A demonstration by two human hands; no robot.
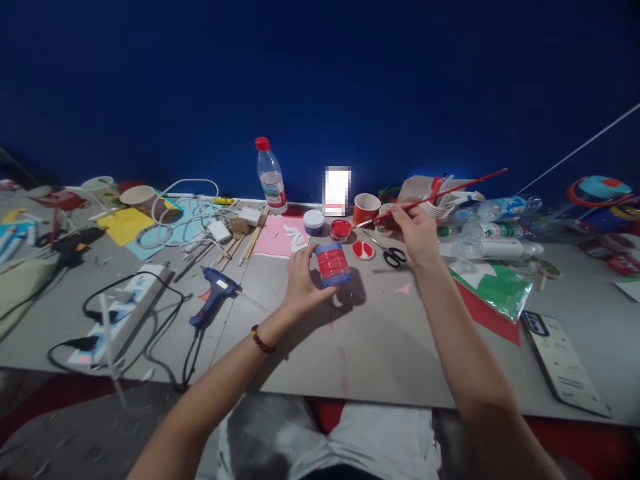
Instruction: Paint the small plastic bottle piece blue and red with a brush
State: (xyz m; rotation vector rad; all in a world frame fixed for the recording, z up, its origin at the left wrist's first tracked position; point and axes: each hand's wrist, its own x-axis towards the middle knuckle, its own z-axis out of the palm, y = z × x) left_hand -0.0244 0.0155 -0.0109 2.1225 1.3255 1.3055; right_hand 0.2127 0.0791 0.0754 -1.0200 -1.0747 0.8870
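My left hand (303,280) is closed on a small cylinder (333,264) with a red painted middle and blue ends, held above the table. In my right hand (416,230) is a long red paintbrush (465,183); its tip points left, over the near side of an orange-red paper cup and close to an open jar of red paint (341,230). The jar's lid (363,250), smeared red, lies in front of it. Black-handled scissors (394,257) rest beside my right hand.
A blue glue gun (215,293) and power strip (123,313) with cables lie left. Behind stand a red-capped bottle (273,180), white paint jar (314,221) and paper cup (367,208). Plastic bottles (500,248), green sheets (493,287) and a phone (565,363) are right.
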